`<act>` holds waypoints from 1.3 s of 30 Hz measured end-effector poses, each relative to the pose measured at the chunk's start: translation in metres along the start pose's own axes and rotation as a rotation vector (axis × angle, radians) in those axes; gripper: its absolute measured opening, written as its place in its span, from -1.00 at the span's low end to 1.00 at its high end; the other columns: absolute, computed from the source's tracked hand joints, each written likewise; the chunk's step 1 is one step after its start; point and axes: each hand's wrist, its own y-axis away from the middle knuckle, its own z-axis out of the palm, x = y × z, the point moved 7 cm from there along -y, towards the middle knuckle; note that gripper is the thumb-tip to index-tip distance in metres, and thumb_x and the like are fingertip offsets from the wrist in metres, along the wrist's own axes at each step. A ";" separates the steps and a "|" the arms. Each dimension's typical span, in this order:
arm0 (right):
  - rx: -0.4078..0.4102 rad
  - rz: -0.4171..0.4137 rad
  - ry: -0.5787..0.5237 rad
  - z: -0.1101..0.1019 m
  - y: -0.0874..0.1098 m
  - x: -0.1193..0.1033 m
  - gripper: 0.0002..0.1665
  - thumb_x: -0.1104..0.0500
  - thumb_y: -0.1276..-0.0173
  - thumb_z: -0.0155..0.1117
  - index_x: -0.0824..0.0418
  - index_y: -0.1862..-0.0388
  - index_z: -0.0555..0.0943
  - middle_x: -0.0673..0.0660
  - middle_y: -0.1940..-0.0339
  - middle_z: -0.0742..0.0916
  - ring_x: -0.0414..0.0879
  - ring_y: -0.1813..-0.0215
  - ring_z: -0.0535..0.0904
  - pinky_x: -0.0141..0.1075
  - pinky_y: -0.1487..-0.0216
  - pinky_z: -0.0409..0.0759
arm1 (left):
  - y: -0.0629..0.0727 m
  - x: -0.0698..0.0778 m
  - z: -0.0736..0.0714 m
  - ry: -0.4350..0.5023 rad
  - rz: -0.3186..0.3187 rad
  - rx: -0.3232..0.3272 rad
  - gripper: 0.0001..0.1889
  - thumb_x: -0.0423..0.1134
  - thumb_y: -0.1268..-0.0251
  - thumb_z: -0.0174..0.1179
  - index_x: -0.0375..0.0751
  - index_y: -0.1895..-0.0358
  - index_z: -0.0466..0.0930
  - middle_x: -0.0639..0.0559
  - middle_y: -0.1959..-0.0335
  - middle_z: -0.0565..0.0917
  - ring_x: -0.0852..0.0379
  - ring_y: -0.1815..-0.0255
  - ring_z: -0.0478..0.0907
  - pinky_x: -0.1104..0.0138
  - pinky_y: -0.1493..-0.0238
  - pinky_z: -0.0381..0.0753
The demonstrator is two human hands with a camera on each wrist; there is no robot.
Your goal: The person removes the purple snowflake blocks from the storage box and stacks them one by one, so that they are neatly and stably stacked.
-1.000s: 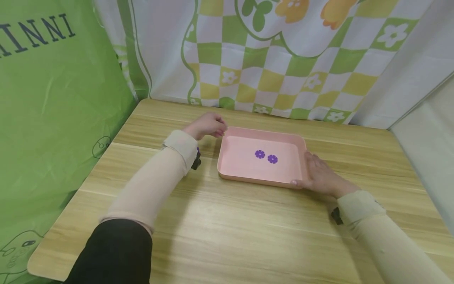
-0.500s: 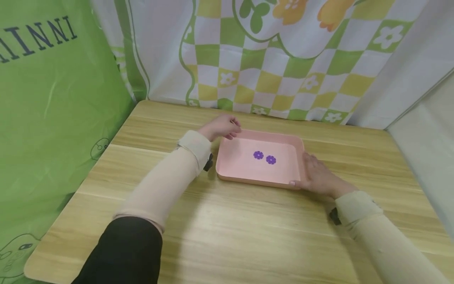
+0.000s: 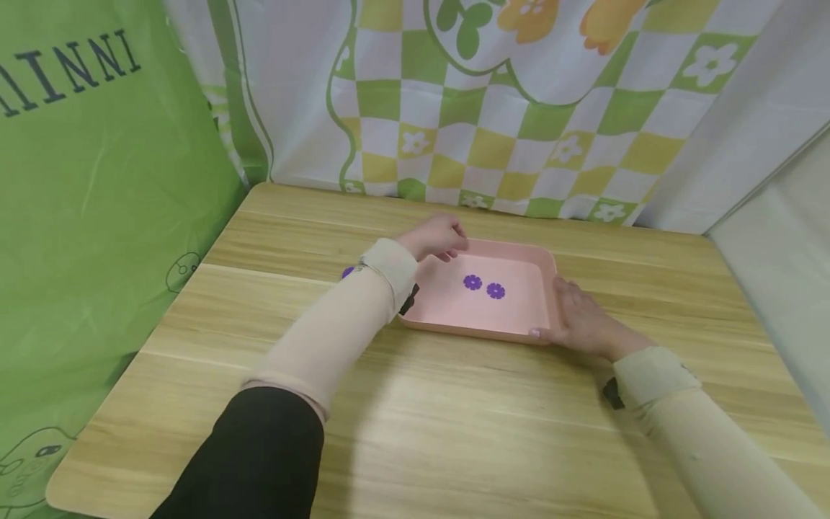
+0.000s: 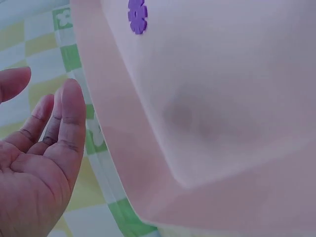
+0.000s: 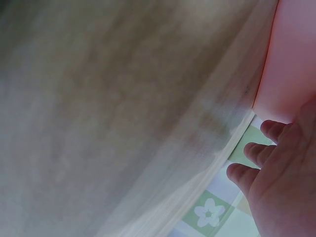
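Note:
A shallow pink tray (image 3: pixel 480 328) lies on the table with two purple flower-shaped discs (image 3: pixel 472 282) side by side on its floor. My left hand (image 3: pixel 436 236) is over the tray's far left part, by the back rim. In the left wrist view its fingers (image 4: pixel 71 118) are loosely bent, the thumb stands apart, and nothing shows between them. My right hand (image 3: pixel 586 321) rests against the tray's right end. Its fingers lie along the outer wall and its thumb touches the near right corner; in the right wrist view several fingertips (image 5: pixel 242 174) show beside the pink wall.
Another purple disc (image 3: pixel 348 272) lies on the wooden table (image 3: pixel 428 418), left of the tray and partly covered by my left forearm. A checkered curtain (image 3: pixel 499 137) hangs along the back edge, and a green cloth (image 3: pixel 117 187) along the left.
My left hand has moved rightward, from outside the tray's left corner to over its far left part. The disc on the table has come into view behind the forearm. My right hand stays put.

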 end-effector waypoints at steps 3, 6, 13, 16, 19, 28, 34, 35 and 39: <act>0.003 -0.003 0.000 0.000 0.000 0.001 0.44 -0.31 -0.40 0.30 0.67 -0.53 -0.33 0.69 -0.55 -0.11 0.62 -0.54 -0.17 0.35 -0.55 -0.16 | -0.006 0.002 0.009 -0.073 0.000 -0.019 -0.79 -0.38 -0.46 0.22 -0.39 -0.04 0.52 -0.20 0.04 0.63 -0.05 0.08 0.62 0.32 0.13 0.71; 0.001 -0.006 -0.008 -0.001 0.001 0.001 0.44 -0.31 -0.40 0.30 0.67 -0.53 -0.33 0.69 -0.55 -0.12 0.62 -0.54 -0.18 0.35 -0.55 -0.17 | -0.011 0.002 0.019 -0.157 -0.021 -0.058 -0.80 -0.34 -0.46 0.24 -0.33 -0.03 0.52 -0.20 0.00 0.63 -0.10 0.02 0.64 0.29 0.10 0.70; 0.002 -0.019 -0.008 -0.004 0.000 -0.003 0.45 -0.31 -0.39 0.31 0.68 -0.53 -0.33 0.70 -0.55 -0.12 0.62 -0.55 -0.19 0.33 -0.56 -0.18 | -0.012 -0.006 0.035 -0.211 -0.098 -0.119 -0.86 -0.36 -0.45 0.24 -0.23 0.12 0.45 -0.04 0.28 0.50 0.09 0.37 0.48 0.25 0.19 0.65; -0.005 -0.015 -0.009 -0.005 0.000 -0.004 0.44 -0.29 -0.40 0.31 0.68 -0.53 -0.34 0.70 -0.55 -0.14 0.62 -0.55 -0.21 0.33 -0.56 -0.19 | -0.014 -0.008 0.038 -0.227 -0.104 -0.121 -0.72 -0.40 -0.42 0.24 -0.14 0.40 0.32 0.05 0.52 0.35 0.18 0.58 0.29 0.35 0.42 0.50; -0.013 -0.003 -0.012 -0.004 0.000 -0.004 0.44 -0.30 -0.40 0.30 0.67 -0.53 -0.34 0.68 -0.56 -0.15 0.61 -0.55 -0.22 0.33 -0.56 -0.21 | -0.019 -0.012 0.043 -0.298 -0.105 -0.129 -0.54 -0.41 -0.39 0.23 -0.05 0.58 0.17 0.11 0.67 0.21 0.22 0.68 0.16 0.41 0.57 0.28; -0.008 0.004 -0.021 0.001 -0.001 0.000 0.44 -0.29 -0.40 0.31 0.67 -0.54 -0.33 0.68 -0.56 -0.13 0.59 -0.56 -0.20 0.31 -0.57 -0.20 | -0.031 -0.022 0.055 -0.426 -0.160 -0.119 -0.57 -0.53 -0.18 0.14 -0.04 0.63 0.14 0.08 0.63 0.15 0.19 0.66 0.07 0.37 0.64 0.16; -0.020 0.012 -0.015 -0.001 0.000 -0.001 0.45 -0.33 -0.40 0.29 0.67 -0.53 -0.35 0.69 -0.55 -0.14 0.60 -0.55 -0.21 0.33 -0.56 -0.19 | -0.043 -0.026 0.062 -0.513 -0.183 -0.091 -0.60 -0.58 -0.05 0.03 -0.01 0.63 0.11 0.09 0.65 0.17 0.20 0.69 0.07 0.40 0.69 0.12; -0.021 0.014 -0.013 -0.001 0.000 -0.001 0.45 -0.33 -0.40 0.29 0.67 -0.53 -0.35 0.69 -0.55 -0.14 0.61 -0.55 -0.21 0.33 -0.56 -0.19 | -0.045 -0.025 0.064 -0.554 -0.171 -0.090 -0.61 -0.59 -0.05 0.02 -0.02 0.62 0.13 0.08 0.64 0.20 0.21 0.69 0.09 0.41 0.70 0.14; -0.018 0.018 -0.014 -0.001 0.000 0.000 0.44 -0.32 -0.41 0.29 0.66 -0.54 -0.35 0.68 -0.56 -0.14 0.59 -0.56 -0.21 0.31 -0.57 -0.21 | -0.044 -0.017 0.072 -0.716 -0.118 -0.119 -0.64 -0.60 -0.07 0.02 -0.06 0.62 0.21 0.07 0.62 0.30 0.23 0.70 0.16 0.45 0.75 0.21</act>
